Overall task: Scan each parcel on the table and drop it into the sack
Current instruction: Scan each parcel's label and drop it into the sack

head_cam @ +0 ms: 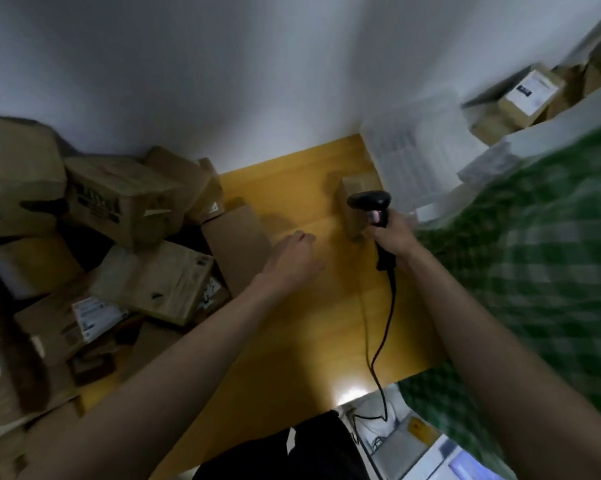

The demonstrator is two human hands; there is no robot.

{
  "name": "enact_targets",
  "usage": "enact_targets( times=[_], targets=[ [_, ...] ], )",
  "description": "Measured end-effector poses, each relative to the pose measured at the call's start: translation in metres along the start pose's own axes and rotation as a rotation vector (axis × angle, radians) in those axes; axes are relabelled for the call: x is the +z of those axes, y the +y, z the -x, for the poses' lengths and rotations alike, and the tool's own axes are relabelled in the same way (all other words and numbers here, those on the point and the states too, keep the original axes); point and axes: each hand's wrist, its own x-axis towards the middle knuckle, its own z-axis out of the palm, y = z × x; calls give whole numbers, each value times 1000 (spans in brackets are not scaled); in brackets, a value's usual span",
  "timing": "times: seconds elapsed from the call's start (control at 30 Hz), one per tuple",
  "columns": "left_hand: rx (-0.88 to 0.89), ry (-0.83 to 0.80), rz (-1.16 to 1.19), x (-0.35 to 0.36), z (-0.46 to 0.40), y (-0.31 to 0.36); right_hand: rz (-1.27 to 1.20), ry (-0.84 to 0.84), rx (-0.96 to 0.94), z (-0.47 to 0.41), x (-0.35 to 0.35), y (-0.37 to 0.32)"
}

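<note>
Gripping the handle of a black barcode scanner (369,199), the right hand (392,237) holds it over the wooden table (292,341), fingers wrapped round the grip, with the scanner's head hanging just above a small brown parcel (352,216). That parcel rests on the table toward its far edge, close to the wall. The scanner's black cable (384,327) trails from the handle across the table and drops over its near edge. The left hand (292,258) hovers low over the table just left of the small parcel, fingers loosely curled and holding nothing; the frame is blurred, so whether it touches the wood cannot be told. At the table's left side lies a heap of cardboard boxes (129,199), several with white labels, piled against one another and overlapping the table's edge. At the table's right side hangs a green-and-white chequered sack (534,254); its inside is not visible. Beyond the sack, past the table's far right corner, a white bin (576,112) holds more labelled brown parcels.
</note>
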Motion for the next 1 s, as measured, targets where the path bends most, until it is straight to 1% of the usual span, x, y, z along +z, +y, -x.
enact_targets(
  times=[0.07,0.1,0.23,0.33,0.4,0.5,0.6,0.67,0.73,0.83,0.9,1.0],
  targets=[
    [-6,-39,36,9,-30,8,-2,45,1,-20,6,9],
    [-24,-53,93,11,-42,13,-14,56,-1,-27,8,15],
    [-138,-75,512,18,-73,36,-100,77,-29,-39,12,32],
    [-214,-41,668,26,-70,40,-115,55,-48,-24,18,34],
    [-244,-35,739,33,-57,38,-120,66,-68,-4,24,36],
    [-298,-50,840,39,-19,35,-197,97,-34,37,33,47],
    [-290,-11,898,44,21,31,-313,106,-15,80,37,60],
    [-291,2,850,47,44,27,-401,83,-24,108,37,63],
    [-343,12,786,48,65,20,-466,24,-56,136,37,63],
    [-382,78,765,45,100,16,-498,-70,-118,173,38,58],
    [-391,126,827,43,125,19,-485,-102,-162,193,38,56],
    [-404,186,1039,44,161,25,-458,7,-190,215,33,56]
  ],
)
